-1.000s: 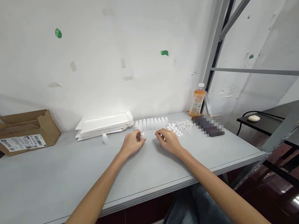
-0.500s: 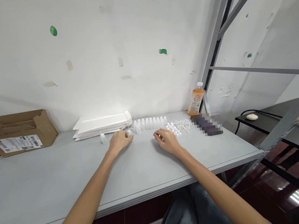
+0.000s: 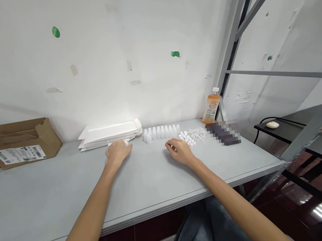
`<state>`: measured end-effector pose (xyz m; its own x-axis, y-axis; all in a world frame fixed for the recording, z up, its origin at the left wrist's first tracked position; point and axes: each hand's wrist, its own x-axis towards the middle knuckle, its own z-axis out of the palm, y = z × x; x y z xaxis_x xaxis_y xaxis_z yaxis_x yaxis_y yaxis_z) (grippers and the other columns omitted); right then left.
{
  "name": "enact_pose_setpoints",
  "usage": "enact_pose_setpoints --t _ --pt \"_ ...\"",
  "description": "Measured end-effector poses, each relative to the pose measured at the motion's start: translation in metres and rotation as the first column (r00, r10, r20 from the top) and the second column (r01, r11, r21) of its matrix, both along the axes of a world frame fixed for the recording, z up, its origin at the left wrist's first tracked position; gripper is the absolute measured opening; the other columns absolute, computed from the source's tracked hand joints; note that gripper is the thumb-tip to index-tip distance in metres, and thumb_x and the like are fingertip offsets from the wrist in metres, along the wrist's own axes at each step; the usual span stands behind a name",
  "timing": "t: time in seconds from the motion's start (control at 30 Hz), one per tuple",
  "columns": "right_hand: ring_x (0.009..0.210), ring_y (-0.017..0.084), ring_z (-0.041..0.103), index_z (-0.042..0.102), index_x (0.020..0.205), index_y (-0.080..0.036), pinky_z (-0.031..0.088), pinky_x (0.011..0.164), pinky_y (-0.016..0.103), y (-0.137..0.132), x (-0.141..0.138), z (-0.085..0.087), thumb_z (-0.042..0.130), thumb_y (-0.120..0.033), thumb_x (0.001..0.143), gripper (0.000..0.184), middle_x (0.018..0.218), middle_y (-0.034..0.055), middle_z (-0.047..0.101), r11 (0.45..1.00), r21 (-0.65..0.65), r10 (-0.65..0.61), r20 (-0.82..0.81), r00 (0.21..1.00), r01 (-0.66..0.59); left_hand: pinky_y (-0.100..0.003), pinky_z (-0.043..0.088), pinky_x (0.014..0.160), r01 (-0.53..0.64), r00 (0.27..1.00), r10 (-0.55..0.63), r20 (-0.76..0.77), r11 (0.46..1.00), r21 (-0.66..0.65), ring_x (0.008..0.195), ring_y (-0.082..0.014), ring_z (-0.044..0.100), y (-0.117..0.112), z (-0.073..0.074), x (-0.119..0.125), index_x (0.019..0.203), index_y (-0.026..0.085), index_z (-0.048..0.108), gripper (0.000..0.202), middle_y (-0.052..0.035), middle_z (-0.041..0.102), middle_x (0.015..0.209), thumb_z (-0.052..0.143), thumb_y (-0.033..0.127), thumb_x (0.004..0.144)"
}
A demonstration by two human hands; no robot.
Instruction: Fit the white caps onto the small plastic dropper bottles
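Our left hand (image 3: 117,152) lies toward the far edge of the grey table (image 3: 51,188), mid-frame, its fingers curled over a small white piece (image 3: 126,141) (whether they grip it, we cannot tell), right against the stack of white paper bags (image 3: 109,134). Our right hand (image 3: 180,151) rests empty, fingers loosely open, just beside the heap of white caps (image 3: 186,137). Further back, a row of small white plastic bottles (image 3: 160,133) stands above the gap between our hands, and an orange drink bottle (image 3: 211,108) stands toward the right.
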<state>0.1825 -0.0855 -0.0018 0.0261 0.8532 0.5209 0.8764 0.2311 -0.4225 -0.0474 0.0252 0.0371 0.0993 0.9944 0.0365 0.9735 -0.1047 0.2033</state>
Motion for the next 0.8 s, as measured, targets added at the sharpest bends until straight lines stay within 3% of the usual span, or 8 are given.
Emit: enact_pose_setpoints --t 0.1,0.27,0.67,0.8 --pt "0.063 0.012 0.054 0.064 0.079 -0.018 0.034 0.060 0.024 0.000 0.000 0.000 0.046 -0.017 0.091 0.021 0.078 0.0030 0.066 1.000 -0.003 0.003 0.009 1.000 -0.003 -0.035 0.045 0.067 -0.015 1.000 0.015 0.003 0.998 -0.068 0.069 -0.0290 0.067 -0.001 0.003 -0.002 0.082 0.016 0.067 0.039 -0.0125 0.068 0.065 0.047 0.050 0.081" --pt "0.063 0.012 0.054 0.064 0.079 -0.017 0.034 0.059 0.023 -0.001 0.001 0.000 0.047 -0.016 0.091 0.020 0.078 0.0027 0.066 1.000 -0.014 -0.001 0.023 1.000 0.001 -0.033 0.044 0.063 -0.019 1.000 0.021 0.014 0.987 -0.158 0.052 -0.0221 0.062 -0.007 0.012 -0.001 0.075 0.015 0.063 0.038 -0.0087 0.065 0.057 0.044 0.046 0.085" --pt "0.063 0.012 0.054 0.065 0.080 -0.018 0.033 0.059 0.023 -0.001 0.000 0.001 0.048 -0.014 0.090 0.019 0.078 0.0024 0.067 1.000 -0.029 -0.010 0.045 0.999 0.011 -0.033 0.044 0.061 -0.023 0.997 0.044 0.071 0.963 -0.269 0.041 -0.0219 0.060 -0.008 0.010 -0.009 0.051 0.017 0.049 0.035 -0.0067 0.061 0.049 0.049 0.033 0.082" --pt "0.062 0.012 0.054 0.065 0.081 -0.017 0.033 0.059 0.023 -0.001 0.000 0.001 0.048 -0.014 0.089 0.019 0.078 0.0023 0.067 1.000 -0.028 -0.013 0.048 0.999 0.014 -0.032 0.044 0.061 0.101 0.993 -0.079 0.088 0.954 -0.282 0.042 -0.0213 0.060 -0.018 0.010 0.000 0.043 0.017 0.047 0.044 -0.0071 0.060 0.046 0.048 0.038 0.082"
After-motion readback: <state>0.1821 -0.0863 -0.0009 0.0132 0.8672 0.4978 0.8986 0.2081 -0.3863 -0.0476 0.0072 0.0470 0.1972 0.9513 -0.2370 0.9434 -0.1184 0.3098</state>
